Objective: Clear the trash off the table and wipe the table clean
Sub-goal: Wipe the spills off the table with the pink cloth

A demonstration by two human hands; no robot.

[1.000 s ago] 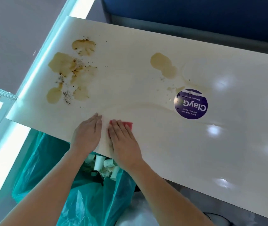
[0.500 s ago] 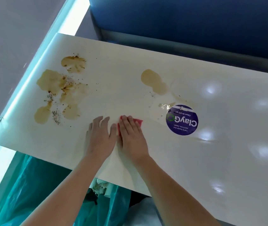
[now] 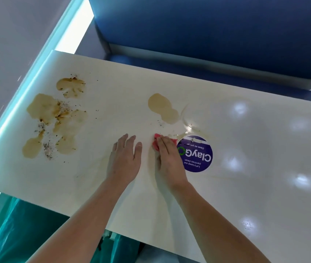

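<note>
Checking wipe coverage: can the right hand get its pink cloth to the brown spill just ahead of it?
Probably yes. The right hand presses the pink cloth on the table, and nothing stands between it and the brown spill.

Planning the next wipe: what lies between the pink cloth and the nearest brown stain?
Head view: a few dark specks on the table between cloth and stain.

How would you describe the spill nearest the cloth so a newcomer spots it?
Start at the round purple sticker on the white table. The right hand presses a pink cloth beside it, and just beyond the cloth lies a tan spill. It is one smooth blob on its own, unlike the speckled cluster of stains at the table's left end.
</note>
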